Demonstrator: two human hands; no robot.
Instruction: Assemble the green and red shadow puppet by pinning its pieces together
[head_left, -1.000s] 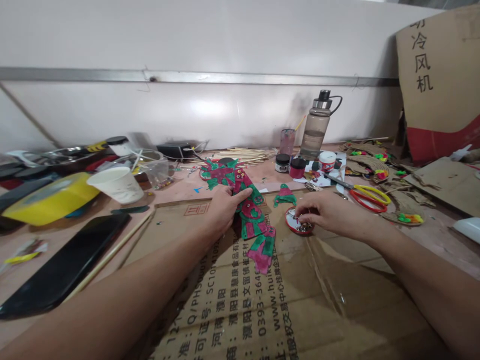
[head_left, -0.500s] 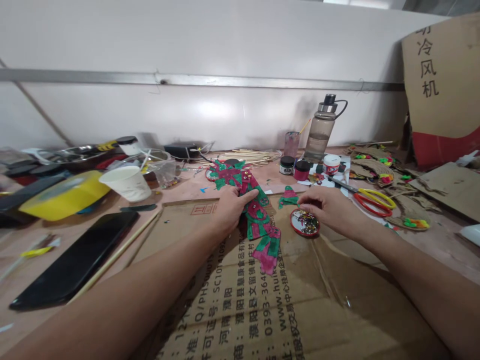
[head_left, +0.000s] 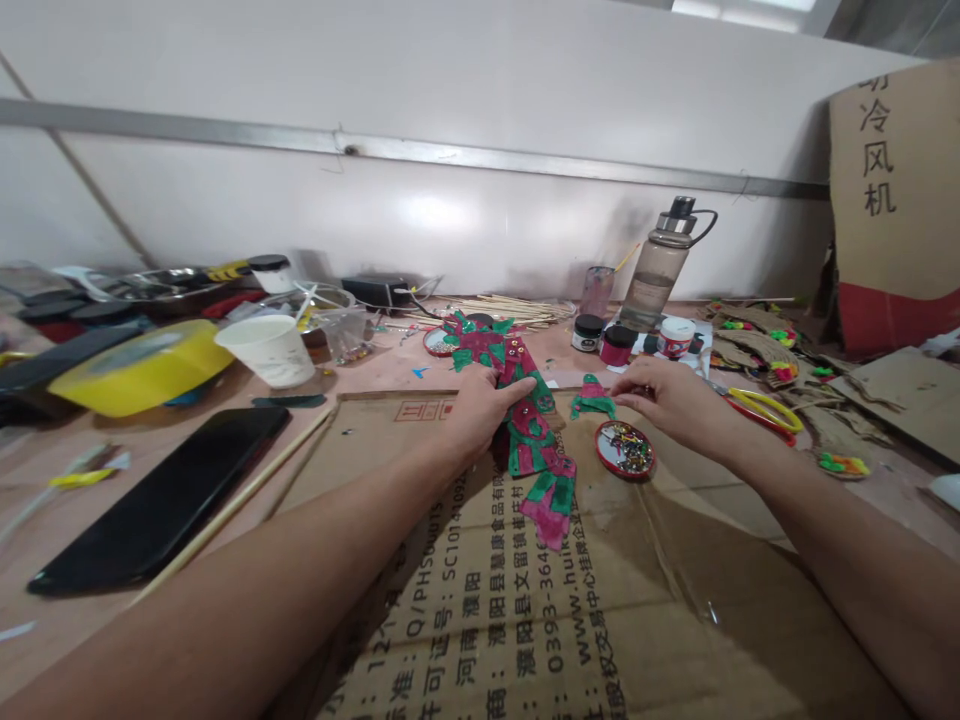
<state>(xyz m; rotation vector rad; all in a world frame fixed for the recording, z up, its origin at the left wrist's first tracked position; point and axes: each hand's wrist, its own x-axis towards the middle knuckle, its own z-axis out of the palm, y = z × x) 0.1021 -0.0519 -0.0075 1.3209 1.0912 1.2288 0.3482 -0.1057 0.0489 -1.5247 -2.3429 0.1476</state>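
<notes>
In the head view, the left hand (head_left: 491, 410) presses down on a pink-and-green painted figure (head_left: 538, 450), its thumb lying across the figure and its other fingers curled at the near-left edge, partly hidden. The figure lies on a printed cardboard sheet (head_left: 675, 640), its upper end reaching past the sheet onto the bench (head_left: 382, 370). The right hand (head_left: 664, 400) hovers with thumb and index finger drawn close together beside a small pink-and-green piece (head_left: 592, 397); whether they touch it or pinch something tiny, I cannot tell. Just below that hand sits a red-rimmed dish (head_left: 609, 443) with small metallic bits in it. Behind the hands stand a pink jar (head_left: 618, 347), a white jar (head_left: 676, 340) and a water bottle (head_left: 651, 285). Scissors (head_left: 793, 416) lie beyond the right forearm; a black phone (head_left: 165, 500) and a paper cup (head_left: 266, 350) are off to the left.
</notes>
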